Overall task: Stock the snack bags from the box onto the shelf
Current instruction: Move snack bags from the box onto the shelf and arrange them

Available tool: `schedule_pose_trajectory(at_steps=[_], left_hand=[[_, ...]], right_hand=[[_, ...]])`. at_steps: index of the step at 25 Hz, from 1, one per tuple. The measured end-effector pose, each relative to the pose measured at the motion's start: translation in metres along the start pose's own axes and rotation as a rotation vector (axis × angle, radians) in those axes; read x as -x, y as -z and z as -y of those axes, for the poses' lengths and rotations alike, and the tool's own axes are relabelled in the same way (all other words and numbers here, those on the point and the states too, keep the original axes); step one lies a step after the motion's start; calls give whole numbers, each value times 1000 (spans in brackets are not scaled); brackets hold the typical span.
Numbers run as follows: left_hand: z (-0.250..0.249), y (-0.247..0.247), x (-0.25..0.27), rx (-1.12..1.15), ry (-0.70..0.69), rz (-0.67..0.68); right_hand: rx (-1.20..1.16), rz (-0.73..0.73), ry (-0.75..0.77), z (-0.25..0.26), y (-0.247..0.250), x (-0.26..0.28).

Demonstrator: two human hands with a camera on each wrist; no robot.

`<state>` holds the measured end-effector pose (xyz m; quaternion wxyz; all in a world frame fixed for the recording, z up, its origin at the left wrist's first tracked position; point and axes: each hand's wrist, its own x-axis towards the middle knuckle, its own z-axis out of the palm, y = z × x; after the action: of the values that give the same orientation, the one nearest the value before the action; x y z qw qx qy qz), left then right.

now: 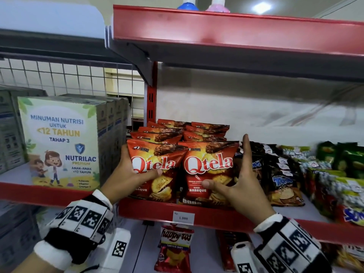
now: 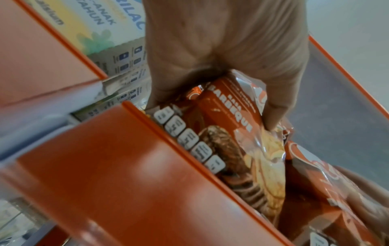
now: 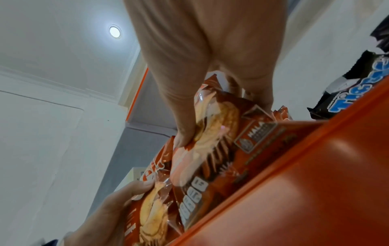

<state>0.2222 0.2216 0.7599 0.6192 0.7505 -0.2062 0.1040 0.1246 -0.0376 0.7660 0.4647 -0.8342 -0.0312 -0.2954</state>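
Note:
Red Qtela barbeque bags stand in two rows on the red shelf (image 1: 149, 210), with more stacked behind them. My left hand (image 1: 140, 161) grips the front left bag (image 1: 163, 186), thumb across its front and fingers round its left edge. In the left wrist view that hand (image 2: 212, 113) pinches the same bag (image 2: 242, 149). My right hand (image 1: 226, 160) holds the front right bag (image 1: 208, 164), thumb on the front and index finger straight up along its right edge. The right wrist view shows this hand (image 3: 224, 122) clasping the bag (image 3: 221, 158). The stock box is out of view.
Nutrilac cartons (image 1: 61, 142) fill the shelf to the left. Black snack bags (image 1: 281, 180) and green ones (image 1: 342, 158) crowd the right. An upper red shelf (image 1: 236, 32) hangs overhead. A price tag (image 1: 183, 218) and a Happy Tos bag (image 1: 175, 247) sit below.

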Motion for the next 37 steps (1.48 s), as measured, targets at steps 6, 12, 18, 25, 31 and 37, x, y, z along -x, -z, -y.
schedule_pose_trajectory(at_steps=[6,12,18,25,31,37], left_hand=[[10,-2,-1,-39,-79,-79],[12,2,10,21,-57,-101],[17,-5,11,-2,-113,-216],[16,-21,35,-73,-260,-350],[12,-38,48,-151,-256,-523],[5,-82,70,-276,-270,-574]], right_hand=[[-54,72,17,-8,-14,0],[-134,17,6,-18,-20,12],[-58,52,-30,-21,-23,7],[-200,-120,-2,-20,-7,20],[-80,-291,137,-23,26,27],[169,-335,-82,-54,74,29]])
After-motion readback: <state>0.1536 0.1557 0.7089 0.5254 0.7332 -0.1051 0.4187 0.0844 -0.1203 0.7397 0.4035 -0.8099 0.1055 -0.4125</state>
